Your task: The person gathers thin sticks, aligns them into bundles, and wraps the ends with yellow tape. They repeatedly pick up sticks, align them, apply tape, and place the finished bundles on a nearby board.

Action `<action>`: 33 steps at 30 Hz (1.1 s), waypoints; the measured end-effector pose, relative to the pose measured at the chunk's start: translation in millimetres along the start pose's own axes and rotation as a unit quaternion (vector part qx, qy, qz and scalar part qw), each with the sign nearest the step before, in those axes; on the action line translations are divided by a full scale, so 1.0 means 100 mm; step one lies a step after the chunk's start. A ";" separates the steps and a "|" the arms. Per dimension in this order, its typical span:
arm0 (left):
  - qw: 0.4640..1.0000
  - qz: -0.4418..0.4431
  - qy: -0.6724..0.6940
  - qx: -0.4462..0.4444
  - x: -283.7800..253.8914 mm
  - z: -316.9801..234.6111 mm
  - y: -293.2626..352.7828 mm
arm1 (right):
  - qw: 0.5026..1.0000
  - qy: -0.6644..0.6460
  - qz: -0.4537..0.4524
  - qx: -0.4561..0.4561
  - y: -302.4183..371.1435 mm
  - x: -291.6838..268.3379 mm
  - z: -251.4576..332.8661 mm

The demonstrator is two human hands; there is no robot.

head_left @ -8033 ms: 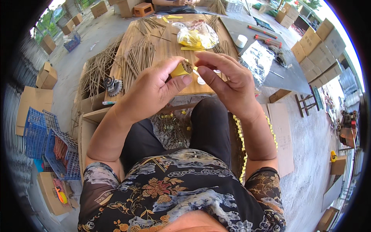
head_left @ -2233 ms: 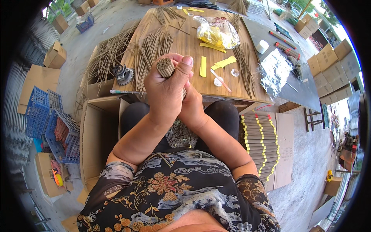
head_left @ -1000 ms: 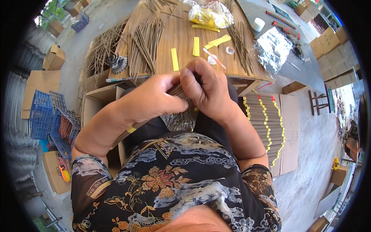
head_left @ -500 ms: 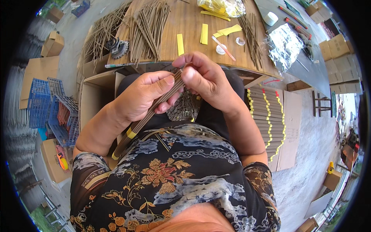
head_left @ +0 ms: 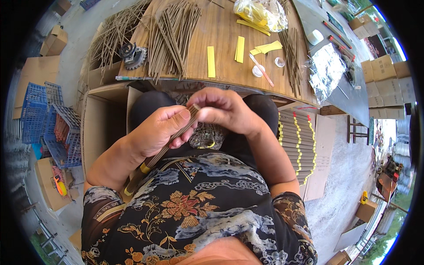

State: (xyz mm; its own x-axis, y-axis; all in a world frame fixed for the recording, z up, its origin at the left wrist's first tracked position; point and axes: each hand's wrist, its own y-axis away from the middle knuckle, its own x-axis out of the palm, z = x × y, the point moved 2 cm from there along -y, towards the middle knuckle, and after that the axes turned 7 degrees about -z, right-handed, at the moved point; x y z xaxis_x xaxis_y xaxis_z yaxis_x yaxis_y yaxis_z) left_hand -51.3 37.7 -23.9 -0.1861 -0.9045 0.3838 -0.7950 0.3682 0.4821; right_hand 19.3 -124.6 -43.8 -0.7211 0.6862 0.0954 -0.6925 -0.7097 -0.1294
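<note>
The left hand (head_left: 161, 130) is wrapped around a bundle of thin brown sticks (head_left: 170, 141), which runs slantwise from the middle of the frame down toward the lower left, over the person's lap. Yellow bands show around the bundle near its lower end. The right hand (head_left: 225, 110) pinches the upper tip of the bundle, fingers closed on the stick ends just beside the left thumb.

The work in hand looks like squaring up the stick ends so the bundle sits even. To do it well, the left hand should grip firmly enough that no stick slides out, yet loosely enough for single sticks to be nudged along. The right hand does best pressing flat against the tips rather than plucking at one stick, since thin sticks like these would likely snap if bent.

Above, in the upper half of the frame, the wooden surface (head_left: 221, 26) carries loose sticks (head_left: 170, 39) fanned out at upper left, yellow paper strips (head_left: 211, 62) near the middle, and a clear bag with yellow contents (head_left: 260, 13) at the top. Finished bundles with yellow bands (head_left: 296, 141) lie in a row at the right.
</note>
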 end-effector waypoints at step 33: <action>0.995 -0.086 -0.024 0.032 -0.42 -0.12 -0.24 | 0.732 0.557 -0.383 -0.087 -1.17 -1.34 -0.50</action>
State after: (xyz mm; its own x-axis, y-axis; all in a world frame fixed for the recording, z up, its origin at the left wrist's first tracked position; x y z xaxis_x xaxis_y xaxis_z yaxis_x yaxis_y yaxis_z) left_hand -17.0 68.9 -42.0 -0.0705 -0.9628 0.2610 -0.8523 0.1941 0.4857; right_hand 197.8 -125.1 -90.3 0.4090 0.6450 -0.6456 -0.8009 -0.0854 -0.5927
